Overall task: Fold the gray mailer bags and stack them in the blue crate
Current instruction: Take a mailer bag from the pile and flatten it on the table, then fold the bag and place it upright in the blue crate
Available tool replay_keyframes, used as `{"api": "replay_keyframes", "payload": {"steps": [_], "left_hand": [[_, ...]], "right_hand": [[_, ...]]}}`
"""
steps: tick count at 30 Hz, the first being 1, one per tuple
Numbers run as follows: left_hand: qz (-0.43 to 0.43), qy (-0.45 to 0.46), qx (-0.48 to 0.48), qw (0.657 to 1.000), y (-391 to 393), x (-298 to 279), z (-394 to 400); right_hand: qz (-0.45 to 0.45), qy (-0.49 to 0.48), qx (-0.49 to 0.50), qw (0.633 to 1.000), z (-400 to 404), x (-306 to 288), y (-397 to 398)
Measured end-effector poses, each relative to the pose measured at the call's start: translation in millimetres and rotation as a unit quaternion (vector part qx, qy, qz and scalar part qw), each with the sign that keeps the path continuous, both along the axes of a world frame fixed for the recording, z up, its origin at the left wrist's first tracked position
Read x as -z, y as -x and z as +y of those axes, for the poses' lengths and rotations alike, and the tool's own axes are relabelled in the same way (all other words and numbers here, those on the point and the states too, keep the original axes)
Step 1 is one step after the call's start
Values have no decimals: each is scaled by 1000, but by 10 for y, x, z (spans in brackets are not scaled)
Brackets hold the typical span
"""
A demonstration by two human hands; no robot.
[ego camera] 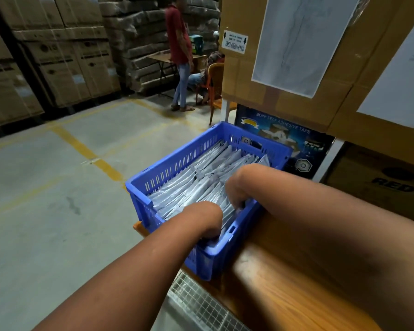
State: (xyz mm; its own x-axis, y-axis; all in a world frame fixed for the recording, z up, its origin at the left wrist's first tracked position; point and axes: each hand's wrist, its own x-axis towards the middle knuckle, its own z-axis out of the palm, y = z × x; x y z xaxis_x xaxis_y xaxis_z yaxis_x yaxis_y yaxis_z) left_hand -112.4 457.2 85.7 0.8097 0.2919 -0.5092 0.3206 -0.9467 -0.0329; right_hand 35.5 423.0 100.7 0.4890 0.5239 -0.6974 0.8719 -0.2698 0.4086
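Both hands are down inside the blue crate (177, 163), at its near end. Left hand (207, 219) and right hand (236, 192) sit wrist-deep among the gray mailer bags (201, 185). Fingers are buried in the stack, so can't tell if they're spread or pinching; knuckles look bent downward. My guess: they're seating a folded bag into the near end of the row, or squaring the pack up.

Bags stand on edge, packed in rows running lengthwise thru the crate, prob so more fit and each can be pulled singly. Crate looks nearly full, w/ fill up to approx rim level.

Materials: bags are thin glossy poly film, creased and slippery, catching light in streaks. Crate is rigid moulded plastic w/ slotted walls. It sits at the corner of a wooden table (285, 271), varnished and grainy, close to the edge on the aisle side. It could tip if pushed that way.

Behind it: a dark tape carton (285, 132) and big cardboard boxes (249, 75) w/ paper sheets taped on. Concrete floor (46, 187) has yellow lines. A person (179, 51) stands far back by a small table.
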Motion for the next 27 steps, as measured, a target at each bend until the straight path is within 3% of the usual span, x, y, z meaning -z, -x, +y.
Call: {"api": "replay_keyframes", "payload": {"steps": [6,12,16,19,23,27], "left_hand": [[0,-10,9,1000,-34,-2,-75],[-110,-61,34,991,-247,-385,-247],[-190,-77,61,977,-523,-725,-784],[-205,-58,134,968,-717,-823,-1350],[-190,-1,205,960,-925,-776,-2224],[-151,19,306,940,-1044,-466,-3227]], "right_hand": [[7,-21,-42,999,-120,64,76],[63,-173,-39,982,-637,-526,32],[36,-265,15,963,-1325,-871,12],[-9,-252,58,966,-1990,-930,-8],[-32,-263,139,954,-3004,-758,19],[-3,-292,294,910,-4115,-387,119]]}}
